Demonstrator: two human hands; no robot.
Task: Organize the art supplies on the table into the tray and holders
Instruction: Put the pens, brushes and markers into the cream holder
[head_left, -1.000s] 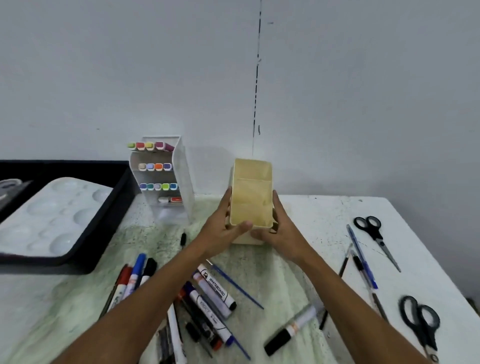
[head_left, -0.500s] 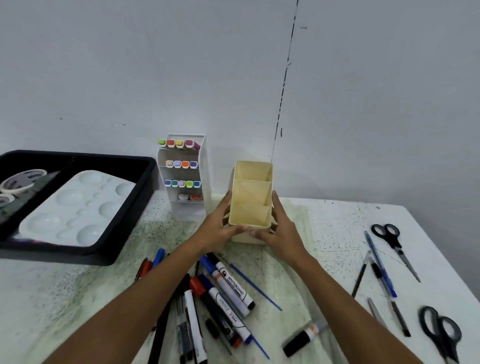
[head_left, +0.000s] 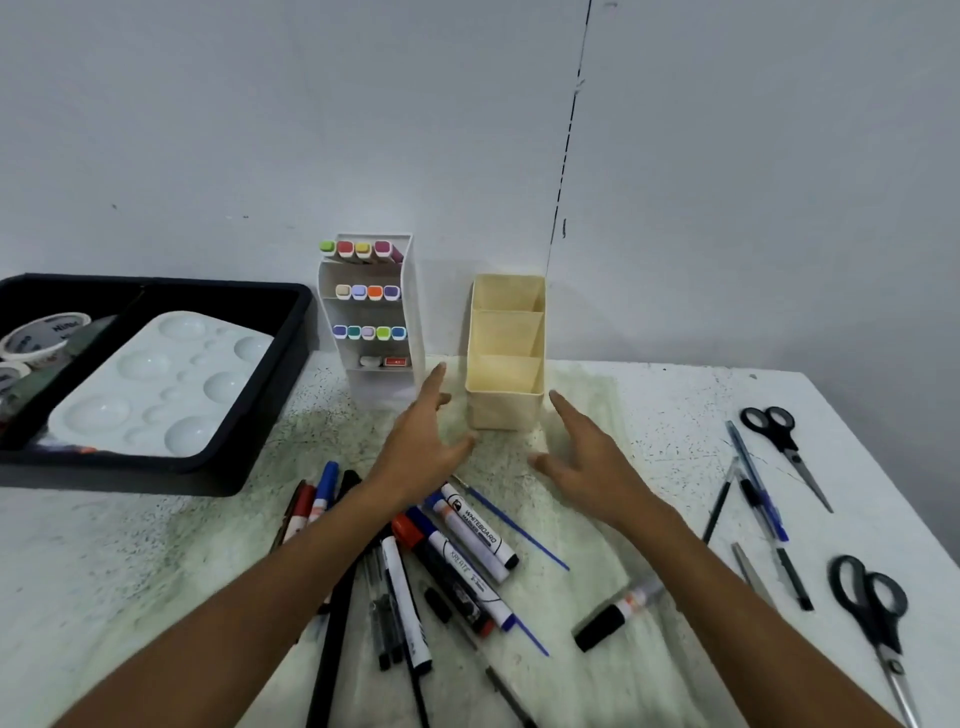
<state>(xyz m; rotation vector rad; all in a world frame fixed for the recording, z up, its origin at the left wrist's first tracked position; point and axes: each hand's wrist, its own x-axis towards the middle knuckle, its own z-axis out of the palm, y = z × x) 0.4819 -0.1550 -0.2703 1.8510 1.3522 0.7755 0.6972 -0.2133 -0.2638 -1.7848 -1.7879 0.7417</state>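
A cream holder (head_left: 505, 410) with three stepped empty compartments stands upright against the wall at the table's middle back. My left hand (head_left: 423, 441) hovers just left of it with straight fingers, holding nothing. My right hand (head_left: 589, 457) is open to its lower right, also apart from it. A white marker holder (head_left: 408, 312) with coloured markers stands to the left. The black tray (head_left: 260, 395) at the far left holds a white palette (head_left: 156, 384) and tape rolls (head_left: 44, 338). Whiteboard markers (head_left: 470, 525) and pens lie scattered under my forearms.
Two pairs of black scissors (head_left: 784, 441) (head_left: 878, 618) and several pens (head_left: 756, 483) lie on the right of the table. A black-capped marker (head_left: 613, 616) lies near my right forearm. The table's right edge (head_left: 883, 473) runs diagonally close by.
Both hands have let go of the cream holder and drawn back toward me. The holder now stands on the table by the wall. The camera has turned left and shows more of the tray.
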